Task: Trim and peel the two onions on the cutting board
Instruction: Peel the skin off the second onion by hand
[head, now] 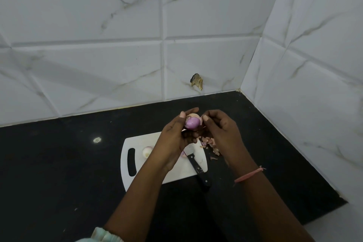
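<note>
My left hand (172, 139) holds a small purple onion (192, 123) up above the white cutting board (137, 143), fingers curled round it. My right hand (220, 129) pinches a strip of the onion's skin at its right side. A second onion (147, 151), pale and shiny, lies on the board near the handle slot. A black-handled knife (198, 169) lies on the board's right part, its blade partly hidden under my left hand. Loose pinkish peels (208, 142) are piled at the board's far right corner.
The board sits on a black countertop (59, 163) that runs into a corner of white marble-look tiles (98, 45). A chipped hole (196, 81) marks the back wall just above the counter. The right wall stands close to my right arm.
</note>
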Demonstrator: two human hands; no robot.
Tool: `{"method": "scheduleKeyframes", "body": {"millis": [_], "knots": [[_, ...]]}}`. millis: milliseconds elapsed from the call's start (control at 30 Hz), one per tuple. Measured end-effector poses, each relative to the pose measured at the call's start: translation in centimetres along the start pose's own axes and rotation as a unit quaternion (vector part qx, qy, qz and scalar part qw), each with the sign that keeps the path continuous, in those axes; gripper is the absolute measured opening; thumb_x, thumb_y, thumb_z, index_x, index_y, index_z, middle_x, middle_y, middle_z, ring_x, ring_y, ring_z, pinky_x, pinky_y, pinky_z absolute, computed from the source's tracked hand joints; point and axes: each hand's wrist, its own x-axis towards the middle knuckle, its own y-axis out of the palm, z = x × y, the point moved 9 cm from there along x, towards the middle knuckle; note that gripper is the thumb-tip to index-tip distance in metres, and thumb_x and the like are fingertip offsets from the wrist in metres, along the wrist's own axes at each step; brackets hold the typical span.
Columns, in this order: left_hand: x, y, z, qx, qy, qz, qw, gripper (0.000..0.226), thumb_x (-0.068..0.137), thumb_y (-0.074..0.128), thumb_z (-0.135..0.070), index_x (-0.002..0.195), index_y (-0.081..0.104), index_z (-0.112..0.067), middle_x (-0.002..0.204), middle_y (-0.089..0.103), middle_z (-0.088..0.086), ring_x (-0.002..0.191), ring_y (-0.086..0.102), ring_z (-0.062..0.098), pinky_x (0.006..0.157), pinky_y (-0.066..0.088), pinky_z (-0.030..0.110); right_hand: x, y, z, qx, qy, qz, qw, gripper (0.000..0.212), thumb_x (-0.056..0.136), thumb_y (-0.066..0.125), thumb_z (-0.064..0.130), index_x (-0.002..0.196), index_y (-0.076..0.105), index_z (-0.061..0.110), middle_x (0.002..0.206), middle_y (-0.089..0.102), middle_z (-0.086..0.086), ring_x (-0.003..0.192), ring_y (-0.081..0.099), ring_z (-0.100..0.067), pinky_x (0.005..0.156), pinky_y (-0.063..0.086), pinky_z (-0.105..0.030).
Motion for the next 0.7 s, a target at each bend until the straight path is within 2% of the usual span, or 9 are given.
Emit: {"method": "scheduleKeyframes", "body": {"millis": [67,133,233,333,400,467,567,700], "knots": [[0.0,0.1,0.3,-0.022,-0.010,-0.003,1.000,0.038,0.106,0.036,-0.033,0.115,0.071,-0.020,0.090,0.075,0.003,0.062,0.062,0.008,0.067,0.054,0.025,-0.4,0.0,0.1,0.044,0.005,-0.017,0.999,0.021,0.100,0.047,0.026,0.099,0.067,0.019,0.093,0.071,0.001,0.087,0.069,-0.013,0.079,0.058,-0.030],[-0.1,0.0,0.6,-0.044,-0.022,-0.020,0.999,0.038,0.106,0.037,-0.033,0.115,0.070,-0.018,0.089,0.074,0.004,0.065,0.067,0.008,0.064,0.055,0.024,-1.0,0.5,0.2,0.084,0.006,-0.006,0.996,0.019,0.097,0.052,0.032,0.098,0.068,0.021,0.092,0.073,0.002,0.085,0.070,-0.014,0.074,0.059,-0.026],[-0.2,0.4,0.9,-0.065,-0.034,-0.018,0.997,0.041,0.105,0.038,-0.035,0.123,0.066,-0.011,0.107,0.073,0.010,0.077,0.072,0.013,0.066,0.056,0.022,-1.4,0.5,0.8,0.007,-0.050,-0.027,0.998,0.006,0.088,0.068,0.028,0.094,0.067,0.029,0.089,0.071,0.012,0.086,0.067,-0.005,0.075,0.054,-0.019],[-0.3,0.7,0.9,-0.011,-0.028,0.000,1.000,0.038,0.099,0.051,-0.030,0.130,0.062,-0.013,0.116,0.070,0.011,0.080,0.070,0.011,0.067,0.054,0.021,-1.6,0.2,1.2,-0.019,-0.078,-0.063,0.995,0.008,0.089,0.067,0.023,0.086,0.063,0.030,0.080,0.067,0.014,0.080,0.064,-0.001,0.069,0.050,-0.011],[-0.2,0.6,0.8,0.042,-0.021,0.006,0.999,0.040,0.095,0.056,-0.031,0.133,0.060,-0.018,0.119,0.068,0.010,0.083,0.066,0.012,0.068,0.053,0.022,-1.7,0.1,1.3,-0.013,-0.088,-0.070,0.994,0.008,0.090,0.066,0.020,0.085,0.061,0.025,0.079,0.066,0.012,0.078,0.064,-0.001,0.067,0.050,-0.009],[-0.3,0.6,0.7,0.065,-0.015,0.006,0.998,0.042,0.094,0.057,-0.036,0.133,0.056,-0.021,0.110,0.067,0.007,0.075,0.060,0.012,0.065,0.051,0.025,-1.9,0.0,1.6,0.001,-0.098,-0.074,0.992,0.008,0.091,0.064,0.016,0.085,0.061,0.021,0.080,0.066,0.010,0.078,0.064,-0.001,0.066,0.050,-0.009],[-0.4,0.2,0.6,0.082,-0.009,-0.011,0.997,0.042,0.094,0.058,-0.038,0.128,0.045,-0.019,0.097,0.064,0.008,0.057,0.054,0.012,0.056,0.047,0.026,-2.0,-0.5,2.3,-0.037,-0.129,-0.095,0.986,0.011,0.091,0.065,0.017,0.086,0.061,0.026,0.083,0.065,0.012,0.082,0.062,-0.001,0.070,0.049,-0.011],[-0.2,0.0,0.8,0.084,-0.022,-0.019,0.996,0.041,0.098,0.048,-0.044,0.121,0.051,-0.010,0.083,0.067,0.007,0.056,0.051,0.014,0.054,0.043,0.027,-1.7,-0.6,2.4,-0.061,-0.125,-0.081,0.987,0.010,0.089,0.066,0.022,0.088,0.063,0.031,0.083,0.065,0.017,0.084,0.062,0.001,0.073,0.049,-0.011]]}}
